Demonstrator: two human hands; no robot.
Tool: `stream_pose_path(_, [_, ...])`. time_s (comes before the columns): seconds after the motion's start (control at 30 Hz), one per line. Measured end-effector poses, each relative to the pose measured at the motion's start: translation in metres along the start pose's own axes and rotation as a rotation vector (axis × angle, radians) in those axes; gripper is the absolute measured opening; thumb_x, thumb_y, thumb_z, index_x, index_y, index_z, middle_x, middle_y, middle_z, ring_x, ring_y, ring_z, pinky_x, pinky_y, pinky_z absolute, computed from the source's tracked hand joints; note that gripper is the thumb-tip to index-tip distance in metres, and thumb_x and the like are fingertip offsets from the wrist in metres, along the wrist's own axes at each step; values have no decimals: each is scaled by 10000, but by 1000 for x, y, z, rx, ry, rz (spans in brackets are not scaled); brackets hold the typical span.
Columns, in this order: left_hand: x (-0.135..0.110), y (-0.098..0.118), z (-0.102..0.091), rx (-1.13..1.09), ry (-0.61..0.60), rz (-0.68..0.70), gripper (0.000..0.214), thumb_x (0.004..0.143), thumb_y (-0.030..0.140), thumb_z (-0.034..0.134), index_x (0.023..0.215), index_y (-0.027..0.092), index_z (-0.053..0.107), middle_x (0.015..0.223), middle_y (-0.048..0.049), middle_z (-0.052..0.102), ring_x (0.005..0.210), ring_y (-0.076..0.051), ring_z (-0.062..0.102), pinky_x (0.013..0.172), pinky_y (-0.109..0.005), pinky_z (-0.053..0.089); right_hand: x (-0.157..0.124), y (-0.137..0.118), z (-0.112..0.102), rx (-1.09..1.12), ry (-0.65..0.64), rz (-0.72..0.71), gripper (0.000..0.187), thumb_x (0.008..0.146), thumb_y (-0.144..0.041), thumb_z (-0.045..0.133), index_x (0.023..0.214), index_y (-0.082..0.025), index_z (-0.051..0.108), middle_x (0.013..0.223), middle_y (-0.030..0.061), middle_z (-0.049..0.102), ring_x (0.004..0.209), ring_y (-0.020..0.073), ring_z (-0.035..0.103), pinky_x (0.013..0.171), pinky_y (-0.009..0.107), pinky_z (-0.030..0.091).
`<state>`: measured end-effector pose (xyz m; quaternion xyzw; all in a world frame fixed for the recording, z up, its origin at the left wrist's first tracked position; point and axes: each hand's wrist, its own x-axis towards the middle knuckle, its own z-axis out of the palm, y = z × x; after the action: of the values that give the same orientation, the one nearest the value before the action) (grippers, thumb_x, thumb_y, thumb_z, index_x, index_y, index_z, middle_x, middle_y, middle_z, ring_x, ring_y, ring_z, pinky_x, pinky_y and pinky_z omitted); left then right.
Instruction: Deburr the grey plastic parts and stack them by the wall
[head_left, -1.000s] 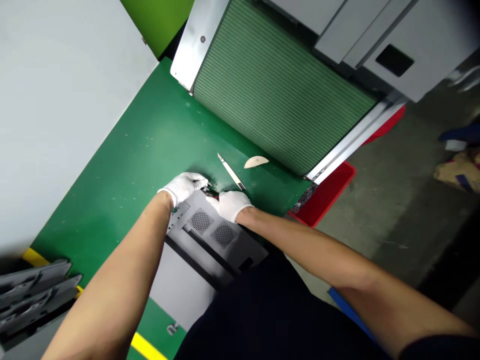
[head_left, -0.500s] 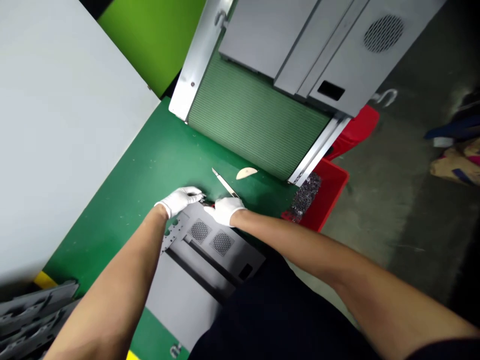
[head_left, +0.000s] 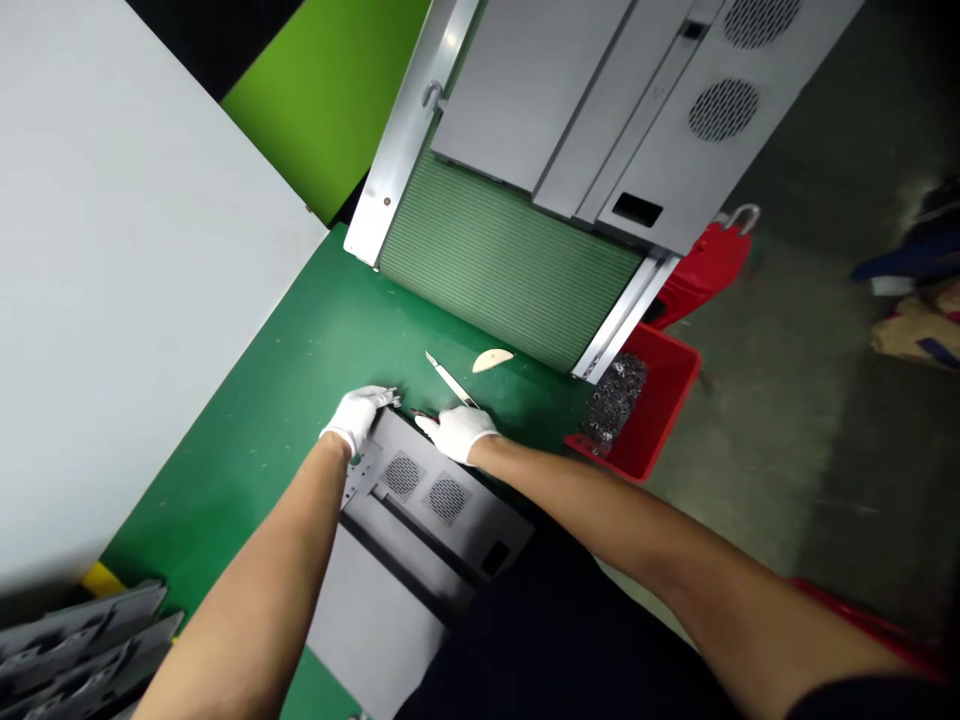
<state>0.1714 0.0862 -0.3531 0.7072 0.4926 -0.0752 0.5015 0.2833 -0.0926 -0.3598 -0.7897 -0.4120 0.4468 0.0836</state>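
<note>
My left hand (head_left: pixel 355 416), in a white glove, is at the far left corner of a grey metal panel (head_left: pixel 420 440) with round mesh vents. Its fingers are closed around a small metal piece (head_left: pixel 394 397), too small to name. On the panel's far edge, my right hand (head_left: pixel 457 432), also gloved, grips a slim tool with a dark tip (head_left: pixel 424 414); most of it is hidden by the fingers. A scalpel-like knife (head_left: pixel 450 382) lies just beyond the right hand. Beside the knife is a pale half-moon piece (head_left: pixel 493 360).
Ahead, a green ribbed conveyor belt (head_left: pixel 510 270) carries another grey panel (head_left: pixel 517 110). A red bin (head_left: pixel 667 390) with many small metal parts stands right of the green table (head_left: pixel 262 420). Dark metal parts (head_left: pixel 82 640) are stacked at lower left. A white board (head_left: pixel 150 250) borders the left.
My hands have drawn slightly apart, leaving a gap between the small metal piece and the tool tip. The camera view has shifted a little, and the panel on the belt shows lower.
</note>
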Motion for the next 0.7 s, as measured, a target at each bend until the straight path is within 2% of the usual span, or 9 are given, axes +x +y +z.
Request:
stream_pose_path(0.07, [-7,7,4,16,97,33,369,724,441,651,932,137,677,1009,-145,733,931,-259,672,874,-386,542,-21,17,2,138,36,61,718,958,-711,277,971,-171,750,1003,197,759,1020,319,705,894,409,511])
stream_pose_path(0.13, [-17,20,22,35,105,98,327,729,451,677,878,160,682,963,-112,729,931,-252,658,898,-379,524,-51,41,8,317,65,112,724,966,-714,238,869,-198,735,954,170,762,992,301,710,863,373,510])
stream_pose_path(0.2, [-31,37,52,-12,-28,191,344,738,466,698,912,170,696,934,-92,728,918,-241,661,893,-365,528,-87,69,21,530,34,274,696,947,-744,275,803,-209,696,830,130,747,851,265,723,720,319,521])
stream_pose_path(0.3, [-57,58,105,-162,-289,364,532,785,442,661,1251,189,618,1186,-118,692,1055,-233,658,938,-356,531,-137,108,49,700,14,533,663,937,-754,282,750,-212,615,620,66,652,510,196,631,462,288,452])
stream_pose_path(0.4, [-78,59,134,136,-366,490,573,803,441,625,1329,216,593,1340,-144,618,1188,-271,612,1026,-406,483,-173,136,80,807,31,721,601,952,-712,315,681,-219,528,509,9,551,365,144,510,351,256,374])
stream_pose_path(0.47, [-85,51,135,578,-490,541,514,741,509,677,1156,208,710,1201,-158,685,1116,-336,642,1010,-471,472,-186,147,97,875,54,797,585,958,-695,332,659,-221,500,485,-5,525,344,133,486,332,242,356])
stream_pose_path(0.57, [-86,46,117,1058,-714,549,543,583,617,756,947,215,766,942,-135,741,937,-375,689,916,-497,485,-196,152,111,892,104,772,593,966,-681,340,628,-218,490,463,-7,514,342,125,478,344,233,350])
stream_pose_path(0.63, [-84,49,94,1130,-791,467,521,528,651,765,844,236,755,812,-89,738,828,-346,698,796,-442,503,-198,150,112,886,142,705,603,968,-674,355,605,-213,492,453,-6,511,357,117,487,371,225,357])
stream_pose_path(0.7, [-85,53,64,1047,-824,361,447,510,641,776,730,257,717,703,-28,711,714,-298,678,643,-378,474,-199,147,109,903,161,659,609,964,-680,363,601,-211,498,453,-8,509,367,115,493,382,222,362])
